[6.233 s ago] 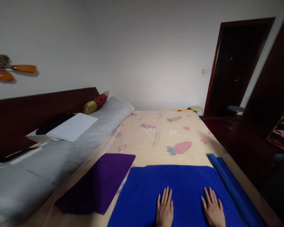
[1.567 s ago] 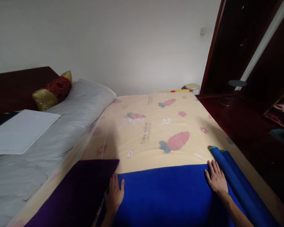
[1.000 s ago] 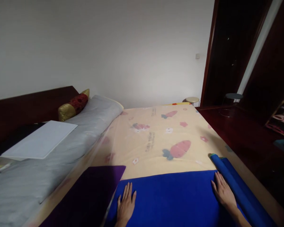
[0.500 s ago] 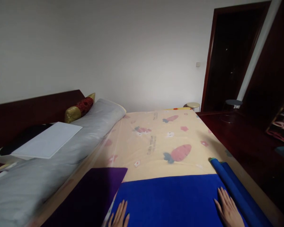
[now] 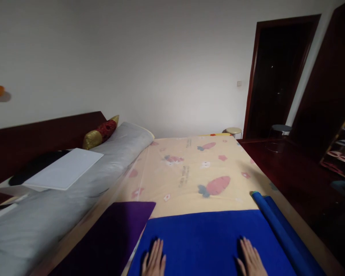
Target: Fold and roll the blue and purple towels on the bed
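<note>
Blue cloth: I'm seeing a deep-blue, straight-edged fabric sheet (image 5: 201,232) lying flat at bottom centre; it's covering part of a cream bed sheet printed with pink carrots and flowers (image 5: 184,199)
Left hand: the left hand (image 5: 154,260) is pointing forward over the cloth's left part, open, palm down, fingers straight
Right hand: the right hand (image 5: 251,260) is mirroring that over the right part, also open and flat; from here I'm not managing to tell light contact from a slight hover on either
Left of cloth: a dark-purple, flat fabric piece (image 5: 117,226) is lying just beside it; a long grey padded bolster (image 5: 112,176) is running further left, bearing a white flat rectangular panel (image 5: 67,168)
Right of cloth: a blue fabric roll with a green-edged end (image 5: 284,232) is lying alongside, near the bed's edge
</note>
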`<state>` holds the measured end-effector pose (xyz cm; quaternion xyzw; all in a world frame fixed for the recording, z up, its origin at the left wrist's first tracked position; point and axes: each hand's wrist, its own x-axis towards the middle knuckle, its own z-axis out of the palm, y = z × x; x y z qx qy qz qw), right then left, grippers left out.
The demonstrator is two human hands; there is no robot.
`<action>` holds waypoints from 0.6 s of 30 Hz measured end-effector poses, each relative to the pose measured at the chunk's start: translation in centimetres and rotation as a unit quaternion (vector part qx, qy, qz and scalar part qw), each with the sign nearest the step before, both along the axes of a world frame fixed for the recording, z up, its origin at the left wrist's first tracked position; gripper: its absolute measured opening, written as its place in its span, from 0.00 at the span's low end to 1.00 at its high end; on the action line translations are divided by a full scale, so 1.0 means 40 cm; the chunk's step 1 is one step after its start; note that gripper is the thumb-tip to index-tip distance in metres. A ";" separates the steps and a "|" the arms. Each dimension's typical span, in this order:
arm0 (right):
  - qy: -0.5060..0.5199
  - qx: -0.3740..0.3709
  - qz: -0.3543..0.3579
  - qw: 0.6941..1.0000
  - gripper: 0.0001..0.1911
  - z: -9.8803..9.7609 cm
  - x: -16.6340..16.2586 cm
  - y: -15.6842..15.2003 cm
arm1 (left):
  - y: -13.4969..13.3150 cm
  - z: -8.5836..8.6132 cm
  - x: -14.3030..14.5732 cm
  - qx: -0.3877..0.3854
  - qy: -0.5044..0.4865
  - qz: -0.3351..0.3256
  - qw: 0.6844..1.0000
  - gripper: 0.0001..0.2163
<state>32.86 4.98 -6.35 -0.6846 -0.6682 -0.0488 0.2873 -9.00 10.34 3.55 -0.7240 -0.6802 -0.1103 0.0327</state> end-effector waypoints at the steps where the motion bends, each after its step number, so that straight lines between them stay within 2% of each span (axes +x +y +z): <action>1: 0.004 -0.004 0.030 1.000 0.33 -0.004 -0.066 0.018 | -0.001 -0.009 0.059 -0.011 -0.008 -0.012 1.000 0.26; 3: 0.006 -0.008 0.085 0.996 0.30 -0.022 -0.185 0.048 | -0.006 -0.045 0.177 -0.027 -0.032 -0.057 0.998 0.26; 5: 0.003 -0.012 0.134 0.991 0.27 -0.043 -0.271 0.066 | -0.017 -0.099 0.277 -0.042 -0.049 -0.112 0.992 0.27; 7: -0.001 -0.017 0.156 0.988 0.26 -0.056 -0.316 0.071 | -0.031 -0.149 0.341 -0.062 -0.060 -0.156 0.984 0.28; 9: -0.003 -0.025 0.152 0.988 0.26 -0.051 -0.323 0.064 | -0.044 -0.175 0.366 -0.085 -0.064 -0.172 0.979 0.29; 11: -0.010 -0.032 0.129 0.991 0.25 -0.030 -0.297 0.051 | -0.053 -0.169 0.357 -0.101 -0.066 -0.175 0.977 0.28; 13: -0.017 -0.036 0.079 0.996 0.25 0.003 -0.244 0.036 | -0.058 -0.139 0.322 -0.102 -0.065 -0.162 0.979 0.27; 15: -0.023 -0.037 0.016 0.999 0.26 0.036 -0.162 0.017 | -0.063 -0.102 0.262 -0.097 -0.054 -0.123 0.986 0.25; 18: -0.031 -0.037 -0.052 0.998 0.27 0.063 -0.005 -0.028 | -0.077 -0.058 0.133 -0.099 -0.034 -0.029 0.994 0.24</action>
